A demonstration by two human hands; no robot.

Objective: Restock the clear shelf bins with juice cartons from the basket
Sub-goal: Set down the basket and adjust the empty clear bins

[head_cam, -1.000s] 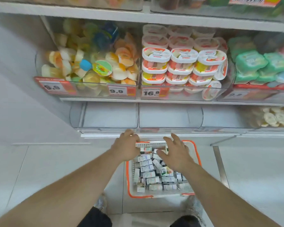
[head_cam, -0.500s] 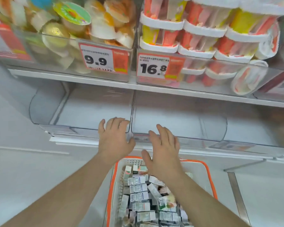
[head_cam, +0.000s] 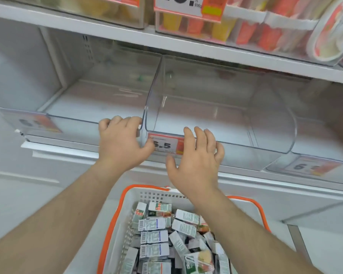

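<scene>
Two empty clear bins sit side by side on the lower shelf: the left clear bin [head_cam: 67, 123] and the middle clear bin [head_cam: 236, 125], which carries a 6.5 price tag [head_cam: 163, 145]. My left hand [head_cam: 123, 145] has its fingers curled over the left bin's front rim, close to the divider. My right hand [head_cam: 196, 161] hovers with fingers spread just in front of the middle bin's front wall and holds nothing. Below my forearms stands a white basket with an orange rim [head_cam: 115, 218], filled with several small juice cartons [head_cam: 154, 237].
A third clear bin [head_cam: 315, 151] with a blurred price tag stands to the right. The shelf above [head_cam: 186, 46] holds bins of red and yellow jelly cups [head_cam: 265, 30] and overhangs the empty bins. White floor tiles lie to the left of the basket.
Both hands have risen from the basket to the fronts of the empty bins. The left hand's fingers now hook the left bin's rim. The view has moved closer to the shelf.
</scene>
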